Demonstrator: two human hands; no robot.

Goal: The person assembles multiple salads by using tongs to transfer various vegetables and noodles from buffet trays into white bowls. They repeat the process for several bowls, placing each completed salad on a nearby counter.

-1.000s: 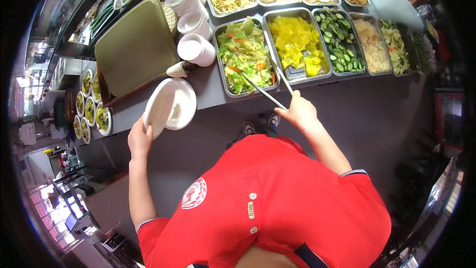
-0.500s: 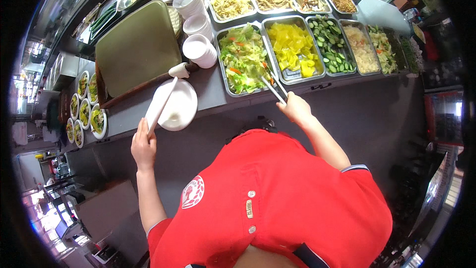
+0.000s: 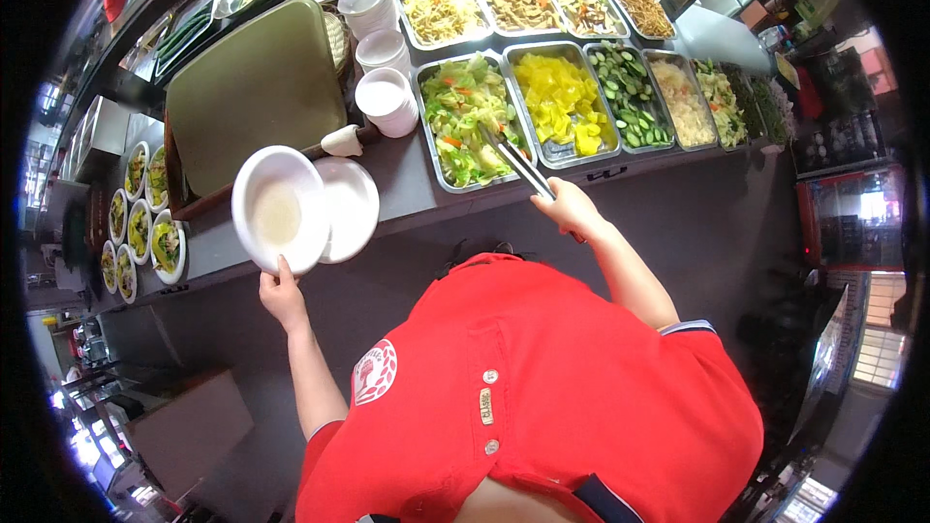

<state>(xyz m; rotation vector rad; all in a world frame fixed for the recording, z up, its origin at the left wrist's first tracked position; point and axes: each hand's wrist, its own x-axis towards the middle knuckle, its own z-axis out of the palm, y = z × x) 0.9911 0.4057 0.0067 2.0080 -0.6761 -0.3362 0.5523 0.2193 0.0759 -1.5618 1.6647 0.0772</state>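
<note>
My left hand (image 3: 284, 299) is closed on the rim of a white shallow bowl (image 3: 278, 211), tilted so that its bare inside shows. Behind that bowl, partly covered by it, another white dish (image 3: 351, 211) lies at the counter's edge. In my right hand (image 3: 572, 210) is a pair of metal tongs (image 3: 520, 167). Their tips reach into the green salad with orange bits (image 3: 469, 118), inside a steel pan (image 3: 532, 157). To the right of it stands a pan of yellow slices (image 3: 559, 102).
Stacks of white bowls (image 3: 386, 102) stand left of the pans. A large olive tray (image 3: 254, 97) leans beside them. Several filled bowls (image 3: 168, 244) line the counter's left end. Further pans hold sliced cucumber (image 3: 635, 97), noodles (image 3: 639, 8) and other dishes.
The bowl in my left hand has turned from edge-on to showing its inside and shifted left. The tongs have gone a little further into the salad.
</note>
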